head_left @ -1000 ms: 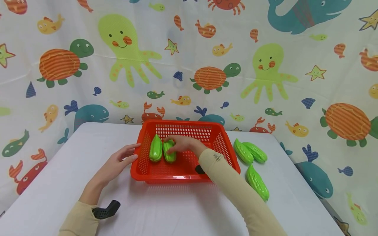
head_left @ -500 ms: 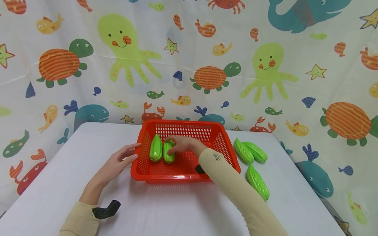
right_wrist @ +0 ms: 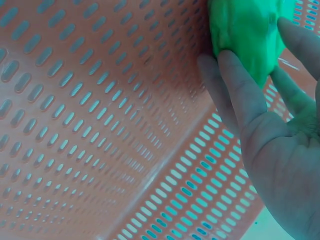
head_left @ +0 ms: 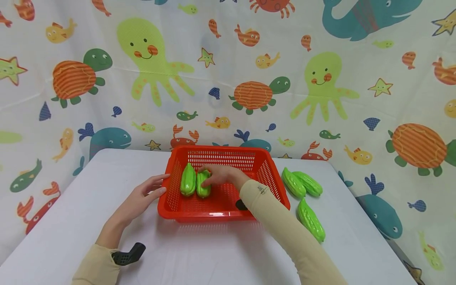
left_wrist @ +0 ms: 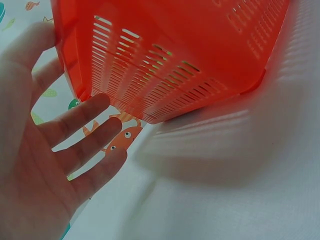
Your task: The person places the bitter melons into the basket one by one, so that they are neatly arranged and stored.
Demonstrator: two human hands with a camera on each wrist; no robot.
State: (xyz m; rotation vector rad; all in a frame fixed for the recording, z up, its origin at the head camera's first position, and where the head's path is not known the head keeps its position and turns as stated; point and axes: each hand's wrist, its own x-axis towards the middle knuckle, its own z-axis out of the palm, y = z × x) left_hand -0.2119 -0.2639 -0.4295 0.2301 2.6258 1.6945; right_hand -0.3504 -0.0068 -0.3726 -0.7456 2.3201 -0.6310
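A red plastic basket (head_left: 221, 215) with slotted walls stands on the white table. Inside it, at the left, a green bitter melon (head_left: 188, 180) lies lengthwise. Close beside it on the right is a second bitter melon (head_left: 203, 189), which my right hand (head_left: 222, 174) grips from above with thumb and fingers. In the right wrist view, the fingers surround one end of that bitter melon (right_wrist: 247, 37). My left hand (head_left: 144, 194) is at the basket's left rim, fingers loosely extended. The left wrist view shows that hand's fingers (left_wrist: 82, 120) spread, with the thumb near the rim.
Right of the basket, two bitter melons lie touching, one (head_left: 293, 183) against another (head_left: 309, 184). A third bitter melon (head_left: 311, 221) is nearer, beside my right sleeve (head_left: 285, 229). A curtain (head_left: 228, 99) with sea animals hangs behind the table.
The bitter melon under my right hand has shifted slightly left, towards the one beside it. My left hand and the basket look unmoved.
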